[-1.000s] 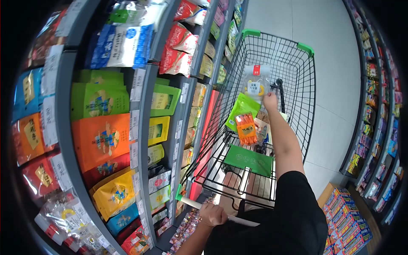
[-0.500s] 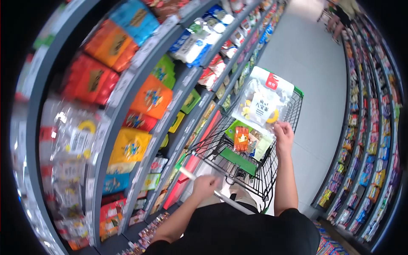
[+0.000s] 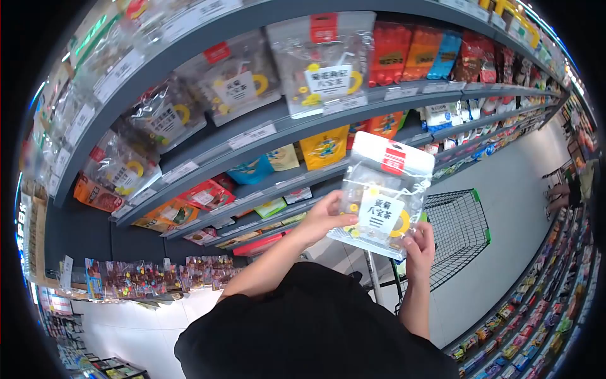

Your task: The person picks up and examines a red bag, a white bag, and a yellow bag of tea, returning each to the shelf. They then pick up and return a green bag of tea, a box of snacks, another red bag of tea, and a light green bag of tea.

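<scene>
A clear and white pouch with a red label (image 3: 383, 196) is held upright in front of my chest, its printed front facing me. My left hand (image 3: 328, 218) grips its left edge, thumb across the front. At its lower right corner, my right hand (image 3: 420, 246) pinches the edge with curled fingers. Similar clear pouches, one of them large (image 3: 325, 66), stand on the shelf just beyond. The wire shopping cart (image 3: 457, 234) is to the right behind the pouch, which hides part of it.
Grey shelves (image 3: 252, 129) curve across the left and top, with colourful packets on several levels. Small packets (image 3: 151, 278) lie on a low ledge at the lower left. Another shelf row (image 3: 536, 316) lines the right side. A person (image 3: 558, 192) stands far down the aisle.
The view has turned left toward the shelf. My left hand has left the cart handle and taken hold of the pouch, which is now closer to my body. The cart now appears farther right.
</scene>
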`<state>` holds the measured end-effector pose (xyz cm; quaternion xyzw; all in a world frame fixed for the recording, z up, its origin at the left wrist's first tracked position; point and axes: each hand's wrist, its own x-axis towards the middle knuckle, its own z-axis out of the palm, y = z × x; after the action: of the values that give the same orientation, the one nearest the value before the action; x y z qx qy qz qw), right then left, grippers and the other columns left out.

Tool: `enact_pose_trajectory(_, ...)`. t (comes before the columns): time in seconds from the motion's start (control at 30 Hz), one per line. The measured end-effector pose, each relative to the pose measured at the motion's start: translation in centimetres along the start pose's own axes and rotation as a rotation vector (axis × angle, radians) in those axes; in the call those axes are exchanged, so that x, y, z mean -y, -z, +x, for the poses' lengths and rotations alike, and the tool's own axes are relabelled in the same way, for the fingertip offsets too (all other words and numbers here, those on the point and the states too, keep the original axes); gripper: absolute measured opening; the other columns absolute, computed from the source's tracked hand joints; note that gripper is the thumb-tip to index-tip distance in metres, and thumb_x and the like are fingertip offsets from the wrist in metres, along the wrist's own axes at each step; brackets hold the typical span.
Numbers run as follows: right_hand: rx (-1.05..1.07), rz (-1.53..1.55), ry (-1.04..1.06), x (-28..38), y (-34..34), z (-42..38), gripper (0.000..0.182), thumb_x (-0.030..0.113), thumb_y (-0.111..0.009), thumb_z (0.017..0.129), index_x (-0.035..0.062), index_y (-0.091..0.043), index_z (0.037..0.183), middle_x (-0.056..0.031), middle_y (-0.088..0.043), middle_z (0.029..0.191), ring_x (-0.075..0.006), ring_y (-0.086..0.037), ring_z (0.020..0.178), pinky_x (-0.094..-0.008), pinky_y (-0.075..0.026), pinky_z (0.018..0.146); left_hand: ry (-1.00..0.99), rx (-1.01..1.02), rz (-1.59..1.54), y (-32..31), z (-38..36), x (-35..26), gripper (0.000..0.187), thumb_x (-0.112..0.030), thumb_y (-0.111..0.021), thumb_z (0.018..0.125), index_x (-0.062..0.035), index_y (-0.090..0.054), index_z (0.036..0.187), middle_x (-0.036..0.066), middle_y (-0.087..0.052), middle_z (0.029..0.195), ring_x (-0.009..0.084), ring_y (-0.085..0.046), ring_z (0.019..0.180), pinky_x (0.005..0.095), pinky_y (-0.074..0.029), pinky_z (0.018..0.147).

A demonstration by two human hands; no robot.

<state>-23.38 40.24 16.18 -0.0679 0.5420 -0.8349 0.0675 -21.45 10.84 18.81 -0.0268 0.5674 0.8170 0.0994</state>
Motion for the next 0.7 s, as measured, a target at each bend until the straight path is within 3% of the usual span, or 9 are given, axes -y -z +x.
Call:
enact_pose_trajectory(0.1,0.075,-0.096,-0.019,2.1,-6.9,1.0,0.073,0.004,-0.075,0.098,0.0009,-0.036,0.16,-0.0124,-0.074,0.121,-0.0158,-0.071,0.109,-0.0307,-0.059,0.09,-0.012,-0.064,-0.095,2.8,-3.9,-0.7,0.06,-0.008,-0.086,0.093,-0.0025,-0.056,0.144,0.008,-0.071,0.131,0.0167,-0.068,0.12,0.0343,-0.054,0.103)
enact_pose_trajectory(0.23,0.04,-0.235,-0.12,2.0,-12.8,2.0,0.064,0.008,-0.076,0.1,-0.0004,-0.044,0.154,-0.0124,-0.073,0.124,-0.0148,-0.072,0.109,-0.0269,-0.058,0.088,-0.146,-0.06,-0.11,5.9,-6.7,-1.3,0.06,-0.001,-0.083,0.093,-0.0008,-0.055,0.146,0.009,-0.071,0.133,0.0171,-0.069,0.12,0.0341,-0.055,0.104)
enact_pose_trajectory(0.33,0.155,-0.207,-0.055,1.4,-16.2,2.5,0.049,0.013,-0.075,0.103,-0.0025,-0.055,0.146,-0.0092,-0.073,0.124,-0.0117,-0.07,0.106,-0.0256,-0.056,0.088,-0.205,-0.132,-0.107,7.9,-8.2,-1.8,0.062,-0.001,-0.084,0.093,0.0002,-0.054,0.147,0.011,-0.072,0.132,0.0172,-0.071,0.117,0.0344,-0.057,0.102)
enact_pose_trajectory(0.7,0.11,-0.23,-0.086,-1.0,-23.1,0.8,0.047,0.017,-0.075,0.105,-0.0048,-0.058,0.143,-0.009,-0.072,0.126,-0.0129,-0.067,0.115,-0.03,-0.052,0.101,-0.223,-0.089,-0.111,14.3,-11.8,-3.7,0.059,-0.001,-0.084,0.093,-0.0006,-0.054,0.144,0.012,-0.074,0.129,0.0174,-0.072,0.115,0.0333,-0.057,0.099)
